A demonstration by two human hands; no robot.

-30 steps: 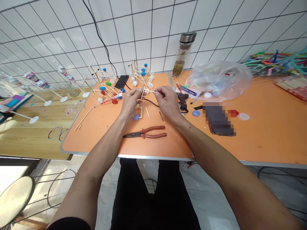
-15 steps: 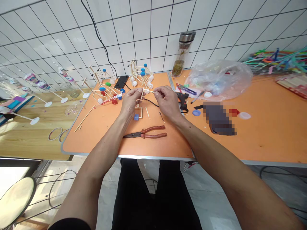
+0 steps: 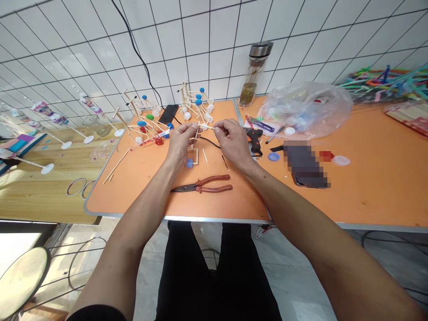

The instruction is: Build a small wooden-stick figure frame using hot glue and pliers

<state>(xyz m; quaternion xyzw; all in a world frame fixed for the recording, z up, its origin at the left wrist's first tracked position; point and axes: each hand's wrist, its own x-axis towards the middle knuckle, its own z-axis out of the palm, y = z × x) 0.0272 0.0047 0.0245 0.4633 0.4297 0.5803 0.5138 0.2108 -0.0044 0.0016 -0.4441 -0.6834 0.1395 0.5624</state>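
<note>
Over the orange table, my left hand (image 3: 180,140) pinches a thin wooden stick piece (image 3: 197,132) that stands nearly upright. My right hand (image 3: 233,140) holds a short wooden stick (image 3: 207,127) level, its left end meeting the other piece near the top. Whether the two are joined, I cannot tell. Below my left hand lies a small wooden stick frame (image 3: 197,157) with a translucent blue block (image 3: 189,163) at its corner. A loose stick (image 3: 205,156) rests beside it. Closer to me are pliers (image 3: 203,183) with reddish-brown handles.
Stick models with coloured caps (image 3: 150,127) stand at the back left, near a phone (image 3: 169,114). Right of my hands lie a black glue gun (image 3: 255,141), a utility knife (image 3: 264,125), a plastic bag (image 3: 306,109) and a blurred-out dark object (image 3: 306,165). A glass bottle (image 3: 249,91) stands by the wall.
Hardly anything differs. Both hands keep their hold on the wooden sticks in the same place, and the whole view has shifted very slightly.
</note>
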